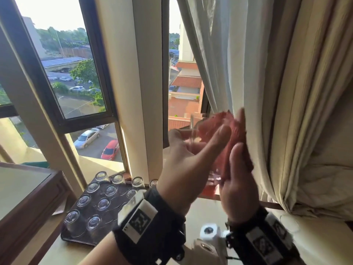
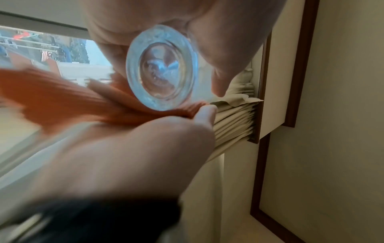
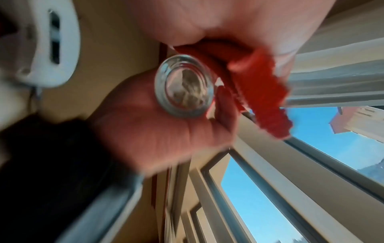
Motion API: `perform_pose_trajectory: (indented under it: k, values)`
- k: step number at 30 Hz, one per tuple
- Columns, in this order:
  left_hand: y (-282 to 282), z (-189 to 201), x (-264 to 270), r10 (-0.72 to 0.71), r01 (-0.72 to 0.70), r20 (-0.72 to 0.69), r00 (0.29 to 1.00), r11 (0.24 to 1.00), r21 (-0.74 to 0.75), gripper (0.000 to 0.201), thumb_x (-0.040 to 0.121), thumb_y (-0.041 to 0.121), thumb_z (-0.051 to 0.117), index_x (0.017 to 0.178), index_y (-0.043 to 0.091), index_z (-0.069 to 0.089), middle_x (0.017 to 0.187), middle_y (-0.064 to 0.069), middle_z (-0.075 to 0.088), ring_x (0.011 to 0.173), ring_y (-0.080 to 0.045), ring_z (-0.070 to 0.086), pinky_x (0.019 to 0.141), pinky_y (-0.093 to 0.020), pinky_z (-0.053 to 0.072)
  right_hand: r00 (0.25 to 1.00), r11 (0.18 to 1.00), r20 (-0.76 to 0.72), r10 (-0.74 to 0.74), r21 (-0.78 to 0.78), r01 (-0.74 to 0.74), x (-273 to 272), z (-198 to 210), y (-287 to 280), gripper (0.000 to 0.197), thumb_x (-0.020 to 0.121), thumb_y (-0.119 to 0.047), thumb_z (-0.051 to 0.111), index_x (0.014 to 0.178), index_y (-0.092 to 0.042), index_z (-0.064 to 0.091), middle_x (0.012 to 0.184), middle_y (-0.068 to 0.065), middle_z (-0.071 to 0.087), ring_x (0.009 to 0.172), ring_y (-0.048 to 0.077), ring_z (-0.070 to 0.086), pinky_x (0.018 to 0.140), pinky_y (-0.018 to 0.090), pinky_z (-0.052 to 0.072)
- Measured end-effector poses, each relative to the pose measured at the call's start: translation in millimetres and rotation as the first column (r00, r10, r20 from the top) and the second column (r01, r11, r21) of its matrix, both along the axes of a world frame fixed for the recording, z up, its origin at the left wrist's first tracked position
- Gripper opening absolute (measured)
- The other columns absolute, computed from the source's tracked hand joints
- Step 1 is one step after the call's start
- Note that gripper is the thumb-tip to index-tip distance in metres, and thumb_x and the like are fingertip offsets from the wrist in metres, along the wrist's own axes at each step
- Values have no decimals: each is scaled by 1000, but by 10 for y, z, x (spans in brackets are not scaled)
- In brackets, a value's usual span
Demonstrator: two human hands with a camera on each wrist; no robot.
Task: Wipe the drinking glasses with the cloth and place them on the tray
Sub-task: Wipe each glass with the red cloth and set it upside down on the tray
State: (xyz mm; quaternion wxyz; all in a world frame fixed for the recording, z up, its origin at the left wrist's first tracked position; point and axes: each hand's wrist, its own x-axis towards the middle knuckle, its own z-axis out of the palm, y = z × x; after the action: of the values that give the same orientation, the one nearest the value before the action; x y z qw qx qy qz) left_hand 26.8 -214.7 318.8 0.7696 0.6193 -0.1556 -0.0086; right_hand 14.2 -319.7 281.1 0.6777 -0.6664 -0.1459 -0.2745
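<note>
Window ledge setting: a pale sill (image 1: 219,213) runs under tall windows, with cream curtains (image 1: 286,92) gathered at the right. At the left end of the sill sits a dark tray (image 1: 76,239) carrying about ten glasses (image 1: 103,204) upside down in rows; these are judged finished. Two or three more upturned glasses (image 1: 138,182) stand at the far edge of the tray; whether they rest on it or on the sill behind cannot be told, nor whether they have been wiped.

One glass (image 2: 161,69) is in hand and held up in front of the curtain, well above the sill. The left hand (image 1: 183,159) grips it round the body, thumb on one side and fingers curled on the other, with its thick base turned toward the wrists. The red cloth (image 1: 225,134) lies against the side and mouth of the glass. The right hand (image 1: 236,180) has its fingers curled round the cloth, pressing it onto the glass from the right.

Assessment: wiping of this glass is under way and looks unfinished. It has yet to go to the tray, where free spots show near the right side.
</note>
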Motion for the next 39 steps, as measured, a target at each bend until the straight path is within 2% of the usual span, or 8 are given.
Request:
perform_pose_trajectory:
  k: [6,10,16,21,24,27,34,39]
  values:
    - [29,-42,75,-3,2,-28,1000,999,-33,65,97,70,51,132,18,67,128,-3,72,122,-14,67,108,-41,48,986,992,142,91,-99,-77,144,263,127,51,97,-71,37,140,-50,54,158,-4,34,150,21,29,125,43,22]
    - [169,49,149,19,-22,-58,998,999,-46,73,90,69,50,136,13,56,112,0,65,74,13,68,71,-13,54,973,973,217,79,-228,-28,70,-212,153,68,108,-48,28,153,3,31,164,15,28,151,37,26,125,43,24]
    - [49,-55,18,-4,4,-55,998,1000,4,69,97,71,47,125,10,63,86,6,67,76,-6,62,75,-26,54,998,999,23,-51,-9,51,143,143,-18,80,84,-86,38,114,-18,67,109,4,75,91,25,67,83,35,50]
    - [127,169,77,22,-23,-62,998,1000,-7,59,104,61,39,144,22,60,145,-10,63,136,-28,59,118,-58,41,939,932,321,123,-362,2,8,-69,191,54,108,-30,29,149,6,35,163,27,20,154,41,15,124,57,17]
    - [219,94,160,19,-19,-8,1000,1000,-16,58,104,66,41,129,20,66,106,-2,70,90,-8,72,80,-25,58,959,970,269,95,-242,-29,12,-204,149,58,107,-51,30,156,-20,31,159,8,42,143,26,46,117,36,37]
    - [129,-19,59,-46,45,9,999,998,43,63,106,63,33,124,12,67,88,-6,67,79,-11,65,75,-24,56,999,1000,44,20,-11,-20,3,36,97,46,93,-61,36,133,-44,51,103,-19,74,88,4,72,71,7,52]
    - [183,95,161,94,-101,-134,986,994,-45,104,69,96,51,142,22,53,134,-10,68,111,-21,74,88,-42,55,968,966,183,172,-224,-129,-74,-152,139,55,105,-55,34,153,-29,37,162,8,36,134,35,44,109,50,36]
    - [178,68,127,77,-77,-58,995,997,3,85,68,62,90,124,16,44,84,-3,76,74,-15,78,70,-30,62,984,984,22,176,-5,-176,-106,-180,147,57,93,-61,41,143,-38,54,119,-28,69,102,-2,69,84,6,50]
